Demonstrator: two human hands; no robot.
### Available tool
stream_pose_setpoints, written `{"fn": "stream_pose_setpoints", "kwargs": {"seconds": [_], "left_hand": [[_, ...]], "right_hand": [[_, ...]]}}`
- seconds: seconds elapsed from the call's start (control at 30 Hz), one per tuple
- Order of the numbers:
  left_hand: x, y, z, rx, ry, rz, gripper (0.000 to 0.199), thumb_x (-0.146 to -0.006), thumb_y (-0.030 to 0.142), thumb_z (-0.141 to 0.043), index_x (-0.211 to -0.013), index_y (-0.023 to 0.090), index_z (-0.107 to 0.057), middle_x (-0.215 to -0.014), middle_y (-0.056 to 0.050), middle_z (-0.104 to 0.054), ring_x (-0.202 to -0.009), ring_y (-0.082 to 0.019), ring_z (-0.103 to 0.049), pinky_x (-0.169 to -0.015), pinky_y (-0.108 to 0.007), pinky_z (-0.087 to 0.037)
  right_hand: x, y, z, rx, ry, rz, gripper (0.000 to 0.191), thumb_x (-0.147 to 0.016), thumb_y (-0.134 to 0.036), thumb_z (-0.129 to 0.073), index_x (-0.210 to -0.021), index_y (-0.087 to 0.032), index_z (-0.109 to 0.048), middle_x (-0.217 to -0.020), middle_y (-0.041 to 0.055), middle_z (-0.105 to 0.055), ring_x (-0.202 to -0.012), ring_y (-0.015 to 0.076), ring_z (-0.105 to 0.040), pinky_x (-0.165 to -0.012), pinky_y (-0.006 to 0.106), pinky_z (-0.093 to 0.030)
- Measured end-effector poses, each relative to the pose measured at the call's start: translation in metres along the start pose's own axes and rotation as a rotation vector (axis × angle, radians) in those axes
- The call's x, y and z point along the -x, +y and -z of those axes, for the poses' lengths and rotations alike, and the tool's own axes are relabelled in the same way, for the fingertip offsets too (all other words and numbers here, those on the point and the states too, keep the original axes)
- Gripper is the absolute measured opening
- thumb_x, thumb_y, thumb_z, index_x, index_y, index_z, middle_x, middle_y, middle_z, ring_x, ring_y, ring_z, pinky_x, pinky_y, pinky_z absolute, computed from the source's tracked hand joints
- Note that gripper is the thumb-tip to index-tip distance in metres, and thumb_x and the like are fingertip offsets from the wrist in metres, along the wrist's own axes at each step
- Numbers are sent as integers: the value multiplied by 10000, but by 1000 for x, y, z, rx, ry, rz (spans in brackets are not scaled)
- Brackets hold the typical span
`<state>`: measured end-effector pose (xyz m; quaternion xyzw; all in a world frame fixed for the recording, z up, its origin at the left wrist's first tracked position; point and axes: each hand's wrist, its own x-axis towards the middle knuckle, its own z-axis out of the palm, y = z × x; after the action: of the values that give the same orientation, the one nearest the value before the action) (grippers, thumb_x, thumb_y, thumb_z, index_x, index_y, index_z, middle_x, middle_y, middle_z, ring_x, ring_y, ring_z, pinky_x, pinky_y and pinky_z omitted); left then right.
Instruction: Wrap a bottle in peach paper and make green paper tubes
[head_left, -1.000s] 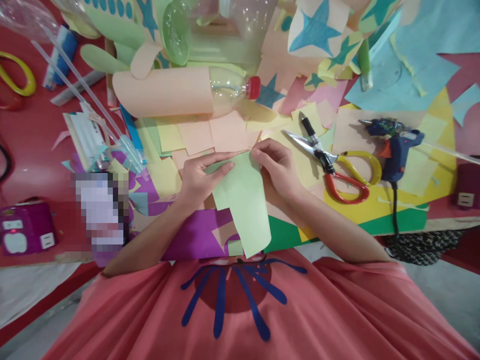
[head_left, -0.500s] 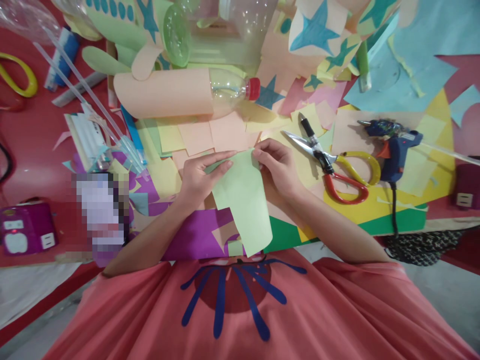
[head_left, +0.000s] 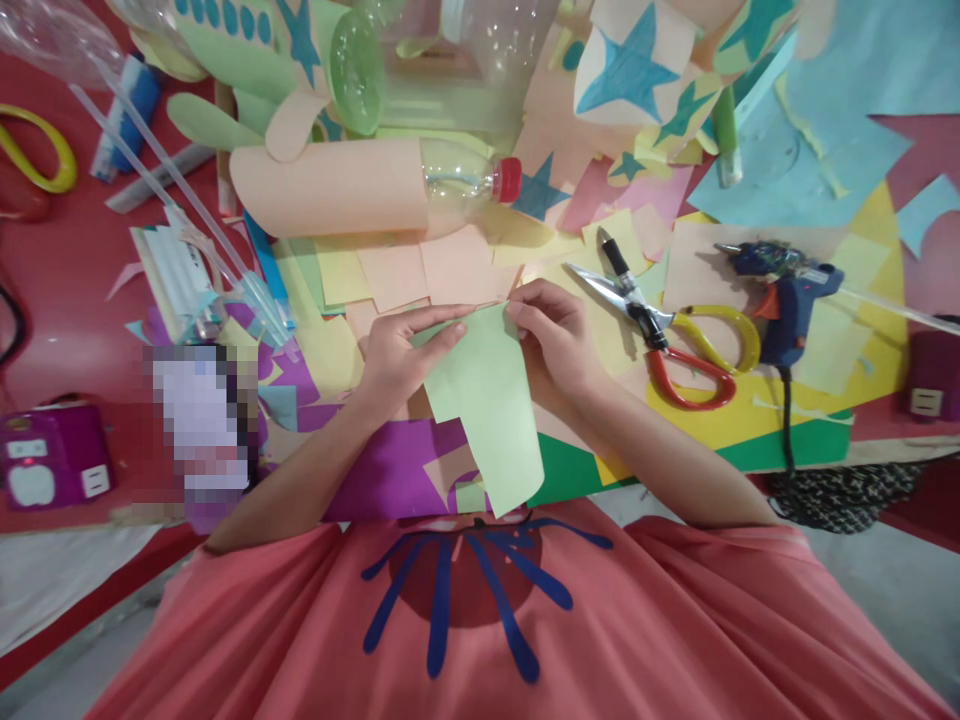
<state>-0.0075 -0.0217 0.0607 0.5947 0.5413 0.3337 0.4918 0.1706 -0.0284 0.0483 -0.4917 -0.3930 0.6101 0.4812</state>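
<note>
A pale green paper piece (head_left: 499, 400) hangs between my hands, its upper edge pinched and its rounded lower end toward my shirt. My left hand (head_left: 412, 350) grips the upper left edge between thumb and fingers. At the upper right corner, my right hand (head_left: 555, 325) pinches the same paper with thumb and forefinger. Beyond the hands lies a bottle wrapped in peach paper (head_left: 330, 187) with a red cap. Scissors with red and yellow handles (head_left: 660, 325) rest to the right of my right hand, a black pen (head_left: 630, 285) lying across them.
A blue glue gun (head_left: 791, 305) lies at the right, its cord hanging over the near edge. Paper scraps (head_left: 394, 275), glue sticks (head_left: 165, 185) and a pixelated object (head_left: 202, 420) are at the left and centre. Papers with blue stars (head_left: 630, 65) and clear bottles sit at the far side.
The paper's top edge has tilted slightly between my fingers. Both hands keep nearly the same place and hold.
</note>
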Motion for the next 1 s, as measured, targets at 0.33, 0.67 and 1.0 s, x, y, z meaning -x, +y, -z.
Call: {"fn": "stream_pose_setpoints", "kwargs": {"seconds": [0.33, 0.67, 1.0], "left_hand": [[-6, -2, 5, 58, -81, 80, 153, -686, 301, -701, -761, 168, -693, -768, -36, -732, -663, -128, -665, -649, -226, -547], [-5, -2, 5, 23, -220, 109, 187, -736, 358, -649, -715, 172, -648, -705, -16, -671, -632, -120, -611, -646, -234, -518], [-1, 3, 9, 27, -368, 141, 177, -728, 292, -600, -628, 195, -490, -529, 62, -439, -476, -76, -407, -470, -210, -309]], "right_hand": [[2, -1, -2, 39, -15, -12, 108, -739, -243, -634, -651, -203, -587, -585, -43, -507, -542, 74, -429, -514, 237, -340], [3, 2, -2, 112, -130, -12, 127, -750, -275, -661, -689, -184, -597, -627, -33, -538, -573, 75, -455, -554, 241, -382], [2, -1, -3, 167, -258, -19, 145, -726, -272, -642, -642, -172, -579, -607, -36, -518, -563, 70, -420, -526, 226, -348]]}}
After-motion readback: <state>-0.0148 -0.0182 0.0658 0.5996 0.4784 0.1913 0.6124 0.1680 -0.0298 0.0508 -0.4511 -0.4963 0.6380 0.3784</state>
